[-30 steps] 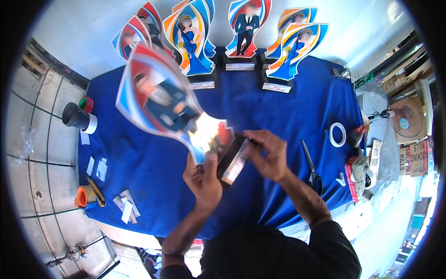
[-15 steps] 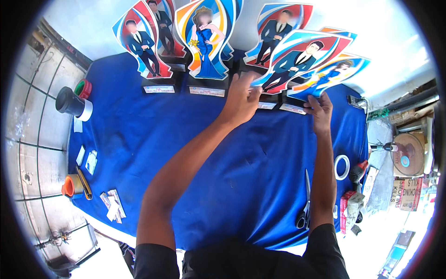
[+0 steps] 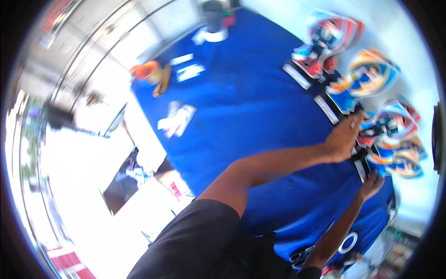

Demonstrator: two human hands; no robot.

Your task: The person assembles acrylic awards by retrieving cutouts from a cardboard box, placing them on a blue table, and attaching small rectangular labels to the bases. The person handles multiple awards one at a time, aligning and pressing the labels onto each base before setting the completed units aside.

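Note:
Trophies with flat, colourful figure-shaped panels on black bases stand along the far right of the blue table; motion smears them. My left hand (image 3: 343,140) has its fingers closed at the near edge of a red-and-blue trophy (image 3: 386,123) with a suited figure. Just below it, my right hand (image 3: 371,185) pinches the lower edge of an orange-and-blue trophy (image 3: 397,163). Further up the row are another orange-and-blue trophy (image 3: 369,76) with a figure in a blue gown and a red-and-blue trophy (image 3: 325,39). The fingertips of both hands are partly hidden by the panels.
The blue cloth (image 3: 251,97) covers the table. At its far left edge stand a dark container (image 3: 213,17) and an orange tape roll (image 3: 147,69). Paper strips (image 3: 176,120) lie at the left. A white tape roll (image 3: 348,242) and scissors (image 3: 301,255) are near my right forearm.
The whole view has swung and tilted to the left, so the trophies now appear at the right and more floor shows. Both hands stay at the same trophies.

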